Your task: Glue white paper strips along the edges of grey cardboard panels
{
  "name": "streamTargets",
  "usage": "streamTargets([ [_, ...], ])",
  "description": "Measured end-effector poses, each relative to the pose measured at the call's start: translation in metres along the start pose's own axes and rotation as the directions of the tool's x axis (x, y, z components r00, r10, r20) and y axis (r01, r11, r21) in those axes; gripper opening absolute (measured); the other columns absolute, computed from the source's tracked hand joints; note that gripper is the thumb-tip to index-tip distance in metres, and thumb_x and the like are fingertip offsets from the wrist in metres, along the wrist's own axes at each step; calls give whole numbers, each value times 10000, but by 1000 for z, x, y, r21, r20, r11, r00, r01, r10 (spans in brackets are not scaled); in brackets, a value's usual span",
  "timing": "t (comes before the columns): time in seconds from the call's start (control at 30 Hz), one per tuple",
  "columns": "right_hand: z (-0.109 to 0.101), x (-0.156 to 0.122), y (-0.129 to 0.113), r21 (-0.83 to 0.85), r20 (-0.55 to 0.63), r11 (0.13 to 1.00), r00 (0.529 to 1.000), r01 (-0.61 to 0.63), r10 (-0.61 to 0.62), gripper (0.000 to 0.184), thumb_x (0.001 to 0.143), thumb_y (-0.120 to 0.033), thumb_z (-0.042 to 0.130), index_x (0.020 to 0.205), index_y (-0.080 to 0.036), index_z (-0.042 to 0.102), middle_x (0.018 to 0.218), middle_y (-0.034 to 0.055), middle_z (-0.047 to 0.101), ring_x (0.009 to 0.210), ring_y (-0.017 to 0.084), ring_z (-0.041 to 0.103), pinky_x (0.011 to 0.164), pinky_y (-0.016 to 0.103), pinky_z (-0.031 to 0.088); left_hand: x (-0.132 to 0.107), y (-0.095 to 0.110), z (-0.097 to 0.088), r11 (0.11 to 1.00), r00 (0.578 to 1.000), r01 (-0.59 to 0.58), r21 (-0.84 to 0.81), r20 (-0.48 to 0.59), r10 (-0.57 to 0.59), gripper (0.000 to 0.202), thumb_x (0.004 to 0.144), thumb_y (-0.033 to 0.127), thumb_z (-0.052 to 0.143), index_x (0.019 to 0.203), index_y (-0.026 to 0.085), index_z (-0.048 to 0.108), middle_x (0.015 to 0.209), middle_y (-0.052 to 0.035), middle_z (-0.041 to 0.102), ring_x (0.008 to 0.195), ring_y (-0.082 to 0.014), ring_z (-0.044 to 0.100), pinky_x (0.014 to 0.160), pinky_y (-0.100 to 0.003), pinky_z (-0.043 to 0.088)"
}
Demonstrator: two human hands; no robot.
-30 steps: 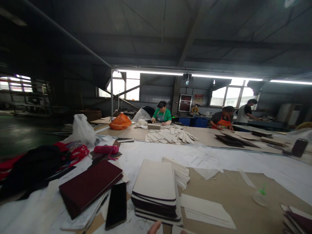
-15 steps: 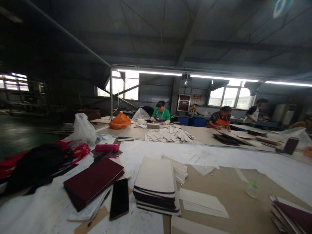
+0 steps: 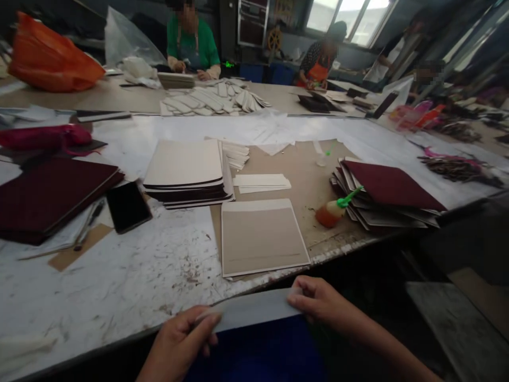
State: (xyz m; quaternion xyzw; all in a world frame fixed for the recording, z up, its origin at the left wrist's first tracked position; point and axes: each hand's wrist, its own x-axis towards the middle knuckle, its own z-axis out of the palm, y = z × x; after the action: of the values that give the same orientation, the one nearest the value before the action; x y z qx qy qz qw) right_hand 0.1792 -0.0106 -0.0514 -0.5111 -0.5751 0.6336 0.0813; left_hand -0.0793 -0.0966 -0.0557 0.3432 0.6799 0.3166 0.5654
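Just off the table's front edge, my left hand (image 3: 185, 335) and my right hand (image 3: 312, 298) pinch opposite ends of a pale flat strip (image 3: 254, 306). It stretches between my thumbs and fingers; its material is hard to tell. Dark blue cloth (image 3: 262, 350) shows below it. On the table just beyond my hands lies a grey-brown panel (image 3: 264, 233) with a pale border. Behind that panel are a few narrow cream strips (image 3: 262, 182). A stack of cream-faced boards (image 3: 185, 164) stands to the left of them.
To the right, a squeeze bottle with a green nozzle (image 3: 331, 213) stands beside a pile of maroon covers (image 3: 392, 185). A black phone (image 3: 128, 206) and maroon folders (image 3: 51, 196) lie left. Across the table, a co-worker in green (image 3: 194, 45) sits behind heaped pale pieces (image 3: 214, 98).
My view has tilted down and turned right. Both hands, the pale strip between them and the bordered panel have come into view.
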Motion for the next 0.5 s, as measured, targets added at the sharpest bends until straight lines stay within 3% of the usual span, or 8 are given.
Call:
streamTargets([
  [0.2, -3, -9, 10, 146, -47, 989, 999, -3, 10, 350, 717, -496, 579, 724, -164, 468, 554, -63, 448, 468, 71, 427, 447, 178, 303, 8, -8, 4, 998, 995, -56, -8, 78, 56, 388, 696, 552, 560, 663, 171, 625, 598, -14, 631, 535, -121, 537, 524, -216, 413],
  [0.3, -3, -13, 15, 200, -52, 980, 999, -4, 15, 392, 703, -536, 594, 722, -164, 472, 559, -46, 481, 478, 73, 432, 473, 186, 323, 12, -10, 8, 997, 999, -15, -70, 32, 18, 402, 655, 567, 597, 670, 165, 597, 565, -7, 618, 495, -113, 526, 470, -206, 380],
  [0.43, -5, -5, 27, 147, -96, 989, 995, 0, 15, 492, 653, -670, 563, 654, -188, 464, 498, -38, 467, 425, 84, 418, 432, 205, 315, 16, -7, 11, 986, 1000, -21, -164, -20, 18, 444, 601, 605, 621, 649, 168, 556, 512, 13, 574, 442, -99, 490, 438, -203, 345],
  [0.5, -10, 6, 26, 55, -166, 997, 985, 46, -36, 502, 610, -696, 585, 588, -206, 480, 510, -12, 501, 465, 127, 484, 456, 240, 375, 24, -3, 8, 978, 997, -76, -192, -27, 72, 462, 588, 632, 613, 639, 176, 557, 520, 13, 565, 471, -110, 501, 478, -224, 380],
])
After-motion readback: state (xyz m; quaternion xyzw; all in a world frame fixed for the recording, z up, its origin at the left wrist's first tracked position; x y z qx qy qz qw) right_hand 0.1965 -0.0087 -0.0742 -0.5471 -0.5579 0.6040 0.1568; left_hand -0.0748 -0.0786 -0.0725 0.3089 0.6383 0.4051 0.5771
